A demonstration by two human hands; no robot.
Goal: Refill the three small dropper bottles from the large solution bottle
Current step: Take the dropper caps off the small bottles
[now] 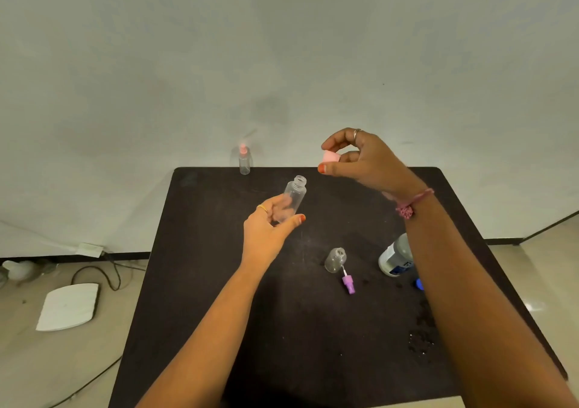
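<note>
My left hand (266, 229) grips a clear small bottle (293, 196) above the black table (194, 282); its neck is uncapped and tilts up to the right. My right hand (360, 157) pinches a pink cap (331, 156) in the air, up and right of that neck. A second clear bottle (335, 260) stands uncapped on the table, with its purple dropper cap (348, 284) lying beside it. A third small bottle (244, 160) with a pink top stands at the table's far edge. The large white solution bottle (395, 257) stands at the right, partly hidden by my right forearm.
A blue cap (419, 284) shows beside my right forearm. Dark droplets (421, 342) speckle the table's right side. On the floor at the left lie a white flat device (67, 307) and black cables (106, 276). A pale wall stands behind the table.
</note>
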